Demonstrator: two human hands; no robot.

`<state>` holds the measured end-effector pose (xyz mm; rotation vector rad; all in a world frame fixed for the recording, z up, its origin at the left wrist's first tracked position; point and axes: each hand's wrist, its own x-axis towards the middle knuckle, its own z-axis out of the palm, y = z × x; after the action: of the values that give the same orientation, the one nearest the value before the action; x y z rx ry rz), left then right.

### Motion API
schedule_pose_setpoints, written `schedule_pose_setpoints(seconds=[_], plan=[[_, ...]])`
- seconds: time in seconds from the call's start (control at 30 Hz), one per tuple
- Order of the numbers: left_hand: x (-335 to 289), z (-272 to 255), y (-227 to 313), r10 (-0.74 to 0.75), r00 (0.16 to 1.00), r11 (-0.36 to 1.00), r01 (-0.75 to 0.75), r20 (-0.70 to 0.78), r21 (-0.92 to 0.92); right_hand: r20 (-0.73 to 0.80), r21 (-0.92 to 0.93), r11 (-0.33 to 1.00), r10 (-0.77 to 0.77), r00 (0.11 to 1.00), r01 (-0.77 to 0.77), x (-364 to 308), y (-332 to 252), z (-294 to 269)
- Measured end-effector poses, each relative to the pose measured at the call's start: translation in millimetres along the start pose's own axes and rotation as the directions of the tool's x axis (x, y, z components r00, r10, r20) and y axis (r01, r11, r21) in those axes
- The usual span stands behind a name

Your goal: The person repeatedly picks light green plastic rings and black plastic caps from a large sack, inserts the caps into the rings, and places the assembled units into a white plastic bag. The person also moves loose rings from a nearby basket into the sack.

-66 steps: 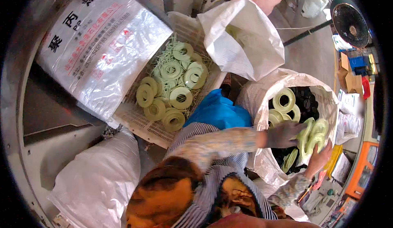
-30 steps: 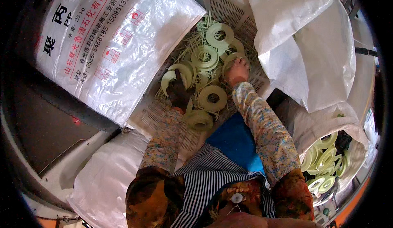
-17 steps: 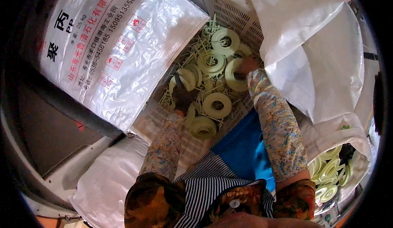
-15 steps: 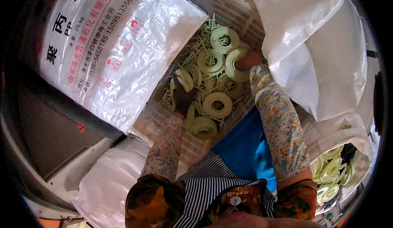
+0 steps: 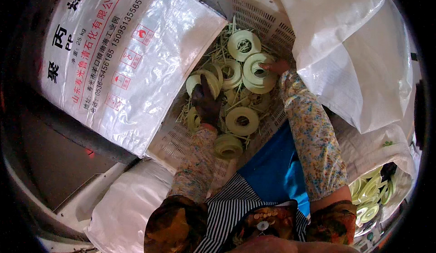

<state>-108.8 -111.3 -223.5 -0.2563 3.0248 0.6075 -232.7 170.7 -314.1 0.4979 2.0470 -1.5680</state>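
My left hand [image 5: 207,104], in a dark glove, has its fingers over a pale green plastic ring [image 5: 194,81] at the left of a perforated white crate [image 5: 171,137]. Another ring stands tilted just behind that one. My right hand [image 5: 277,66] pinches the right edge of a second pale ring [image 5: 252,66], its fingertips near the hole. That ring rests on top of another of like size. Several more flanged rings lie around them, among them a ring [image 5: 244,42] at the far side and one [image 5: 242,121] nearer me. Thin pale plastic sticks [image 5: 221,39] are strewn beneath.
A large white printed sack [image 5: 122,57] covers the crate's left side. At right hangs a white plastic sheet [image 5: 349,48]; below it, an open woven sack [image 5: 395,162] holds several green rings [image 5: 370,191]. A blue cloth [image 5: 272,162] lies across my front.
The ring at my right hand has come round from tilted to facing up, over another ring. My left hand has moved slightly up and right, and its ring shows more of its face.
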Motion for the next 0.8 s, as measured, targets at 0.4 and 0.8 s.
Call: schedule_pose_setpoints(seconds=[0.4, 0.8], plan=[[28.4, -2.8, 8.1, 0.277, 0.960, 0.919, -0.277, -0.039, -0.281, -0.015, 0.057, 0.994, 0.094, 0.996, -0.093, -50.3, -28.7, -9.6], [92.1, 7.4, 36.7, 0.391, 0.662, 0.853, -0.522, 0.639, 0.019, 0.482, 0.008, 0.968, 0.217, 0.849, -0.252, 35.5, 94.8, -12.0]])
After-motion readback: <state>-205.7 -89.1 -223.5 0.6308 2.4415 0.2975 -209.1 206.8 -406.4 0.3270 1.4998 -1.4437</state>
